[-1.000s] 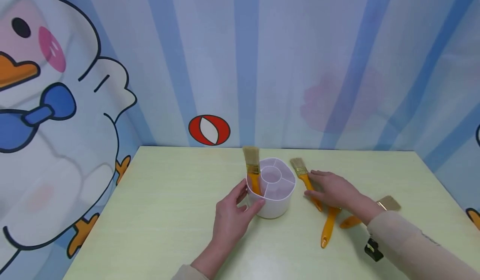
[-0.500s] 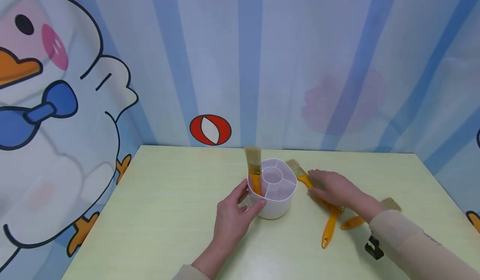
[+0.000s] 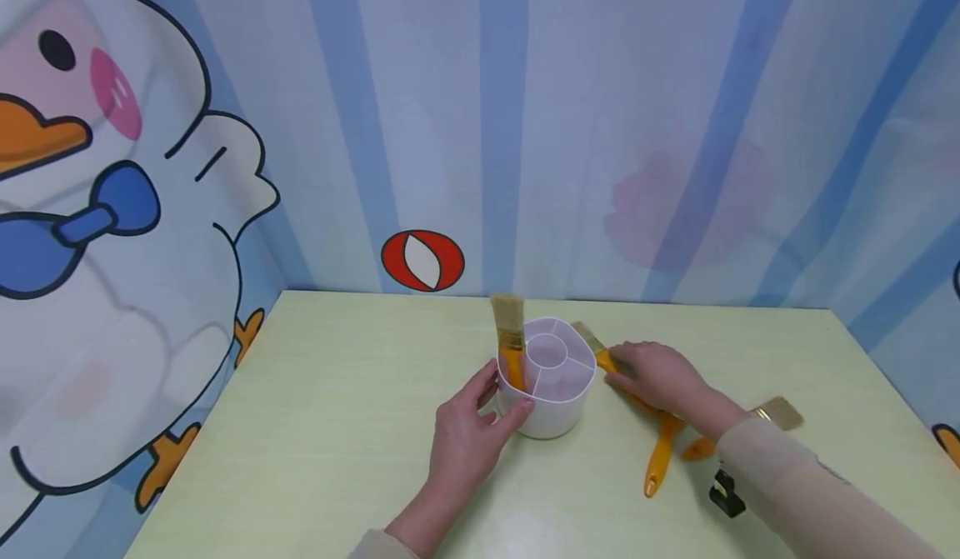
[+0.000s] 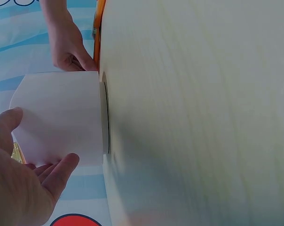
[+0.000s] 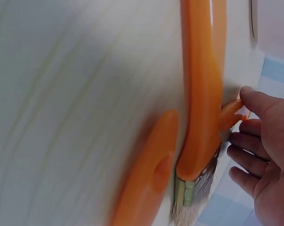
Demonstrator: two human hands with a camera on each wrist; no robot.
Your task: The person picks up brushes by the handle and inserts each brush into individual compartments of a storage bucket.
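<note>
Right of the pot: one flat brush (image 3: 604, 361) lies slanted on the table (image 3: 337, 409), partly hidden under the right hand (image 3: 660, 376).
Brush's long axis: bristles point away and to the left, their end just beside the pot's far right side; the orange handle runs back toward the person and to the right.
Right fingers: thumb and forefinger pinch the handle from above, beyond the bristle end; the other fingers lie loosely bent.
Nearer hand: the right; the pot stands between this brush and the left hand (image 3: 468, 438).
Left fingers: curved round the pot's left side, thumb on the near wall, gripping it upright.
White pot (image 3: 551, 416): divided into a round centre and outer compartments; a standing brush (image 3: 513, 359) leans in the left one, bristles up.
Handle's lower end: meets the head of a second brush (image 3: 658, 456); which lies on top cannot be told.
Farther right: a third brush (image 3: 780, 413), partly covered by the right forearm.
Behind: a striped backdrop (image 3: 555, 126).
</note>
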